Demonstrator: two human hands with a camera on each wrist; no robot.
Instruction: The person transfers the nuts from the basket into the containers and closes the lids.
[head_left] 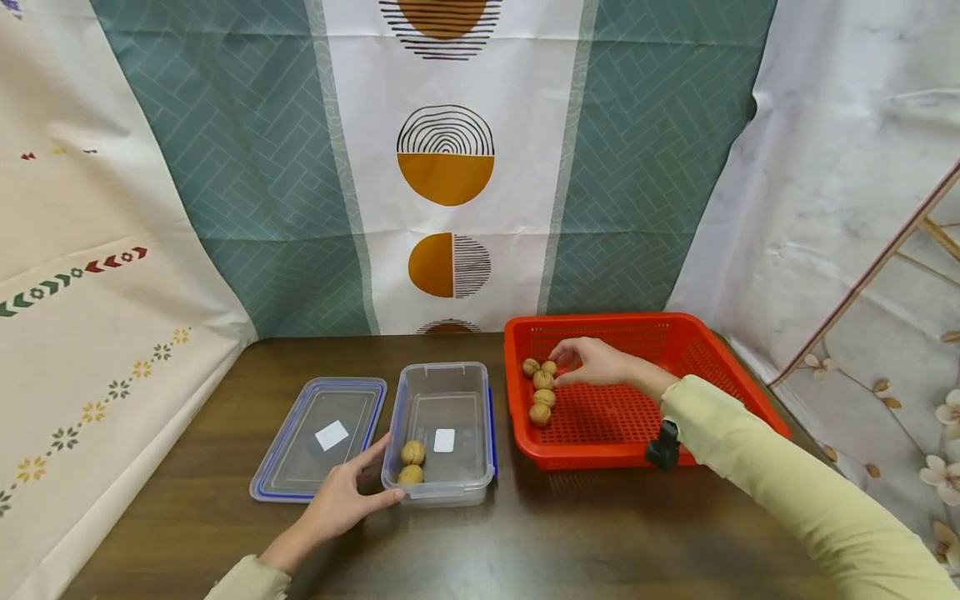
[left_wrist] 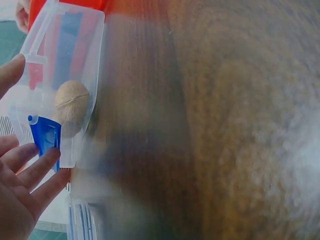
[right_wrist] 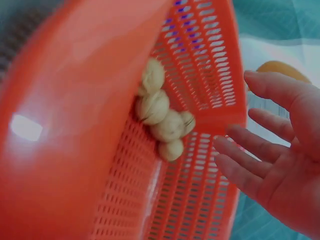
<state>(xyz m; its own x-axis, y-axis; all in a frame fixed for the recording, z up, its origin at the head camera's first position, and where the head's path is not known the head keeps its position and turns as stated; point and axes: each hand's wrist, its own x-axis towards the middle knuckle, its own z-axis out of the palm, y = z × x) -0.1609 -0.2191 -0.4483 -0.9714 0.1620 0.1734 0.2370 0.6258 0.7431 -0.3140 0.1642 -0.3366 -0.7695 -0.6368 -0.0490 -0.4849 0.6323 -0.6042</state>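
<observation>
A clear plastic food container (head_left: 459, 390) stands on the table with two walnuts (head_left: 412, 454) near its front left corner. My left hand (head_left: 341, 500) rests at that corner, thumb along the front rim and fingers along the left side. In the left wrist view, its fairly straight fingers touch a blue side latch (left_wrist: 46, 132). To the right, several walnuts (head_left: 543, 399) lie along the left side of a red perforated basket (head_left: 592, 460). My right hand (head_left: 597, 364) hovers over the basket beside these walnuts, its fingers spread and nothing held in the right wrist view.
Left of the container lies its clear lid (head_left: 300, 442) with a blue seal and a white label. A patterned curtain (head_left: 450, 275) hangs behind the brown wooden table (head_left: 480, 550). Pale cloths hang on both sides.
</observation>
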